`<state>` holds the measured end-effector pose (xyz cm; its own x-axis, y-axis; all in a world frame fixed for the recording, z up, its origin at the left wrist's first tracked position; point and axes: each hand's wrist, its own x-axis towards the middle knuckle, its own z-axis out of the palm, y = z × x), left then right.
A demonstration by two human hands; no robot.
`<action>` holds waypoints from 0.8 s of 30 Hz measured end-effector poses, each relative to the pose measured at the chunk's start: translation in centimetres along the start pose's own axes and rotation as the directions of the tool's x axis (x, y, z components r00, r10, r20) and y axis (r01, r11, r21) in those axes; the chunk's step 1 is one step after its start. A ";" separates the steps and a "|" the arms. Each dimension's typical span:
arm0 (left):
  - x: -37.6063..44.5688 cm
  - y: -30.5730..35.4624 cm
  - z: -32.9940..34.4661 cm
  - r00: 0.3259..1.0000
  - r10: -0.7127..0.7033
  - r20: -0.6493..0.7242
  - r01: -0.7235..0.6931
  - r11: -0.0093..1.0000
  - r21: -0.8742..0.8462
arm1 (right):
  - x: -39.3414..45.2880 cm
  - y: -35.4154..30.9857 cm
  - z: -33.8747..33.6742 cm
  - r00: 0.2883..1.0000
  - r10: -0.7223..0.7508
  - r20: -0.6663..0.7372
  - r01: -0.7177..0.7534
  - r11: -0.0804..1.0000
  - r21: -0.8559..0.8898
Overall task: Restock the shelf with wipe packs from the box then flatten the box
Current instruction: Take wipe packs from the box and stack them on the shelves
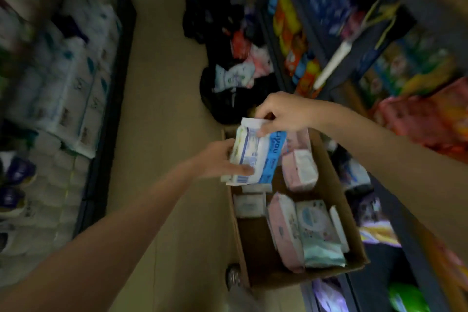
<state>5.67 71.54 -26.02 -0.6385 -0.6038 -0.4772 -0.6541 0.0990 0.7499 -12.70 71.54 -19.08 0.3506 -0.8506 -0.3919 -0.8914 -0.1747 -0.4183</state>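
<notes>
Now both my hands lift a blue wipe pack (255,157) over the box (354,243): left hand (220,162) fingers clamped underneath for support, right hand (281,114) pinching its top to steer toward the shelf (336,58).

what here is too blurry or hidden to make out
- Head view: print on the blue and white wipe packs held by the left hand and right hand is motion-blurred, and how many packs are in the stack is unclear.
- Far end of the cardboard box is hidden behind those packs.
- Goods on the right-hand shelf are smeared by blur.
- Both arms are cut off by the frame edges.
</notes>
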 end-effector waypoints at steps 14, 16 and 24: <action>-32.6 4.0 -26.4 0.109 0.089 -0.990 -0.056 0.995 0.083 | 3.7 -41.7 -10.0 0.850 -0.165 -0.500 0.474 0.651 0.593; -38.7 3.3 -28.4 0.076 0.227 -0.971 -0.012 0.974 0.227 | 3.8 -47.9 -10.9 0.784 -0.213 -0.584 0.588 0.557 0.586; -57.5 0.2 -33.4 -0.094 0.326 -0.941 0.126 0.941 0.314 | 4.8 -66.8 -11.4 0.603 -0.476 -0.641 0.768 0.128 0.628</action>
<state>55.84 79.87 16.89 0.2279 -0.6550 0.7205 -0.8231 0.2658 0.5019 45.28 73.49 16.28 0.4513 -0.7471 0.4879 0.3358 -0.3644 -0.8686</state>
